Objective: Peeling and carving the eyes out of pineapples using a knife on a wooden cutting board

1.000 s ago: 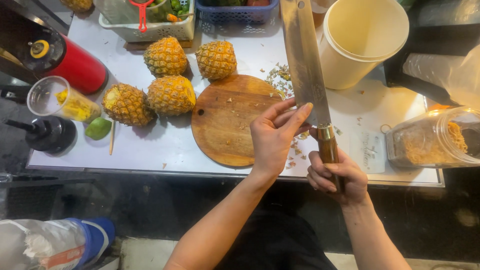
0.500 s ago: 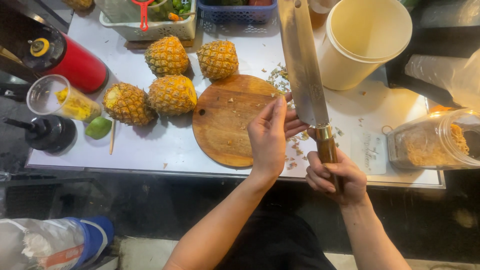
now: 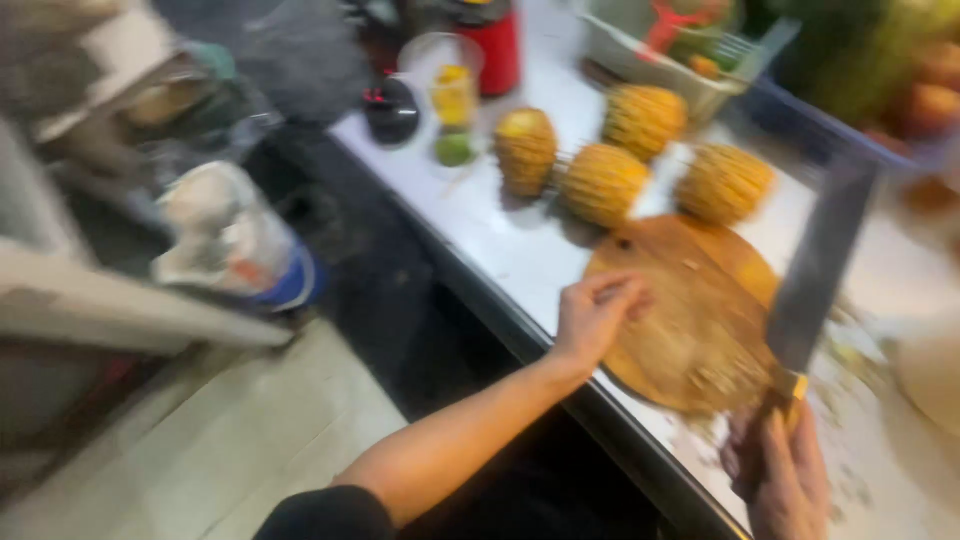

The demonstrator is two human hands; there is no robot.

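The round cutting board [image 3: 690, 330] lies mostly bare beside the left hand [image 3: 595, 315], with the upright cleaver blade [image 3: 822, 268] walling its right edge. Four peeled pineapples [image 3: 600, 180] crowd the tabletop [image 3: 500, 245] just behind the board. A bare strip of tabletop runs along the near edge, left of the board.
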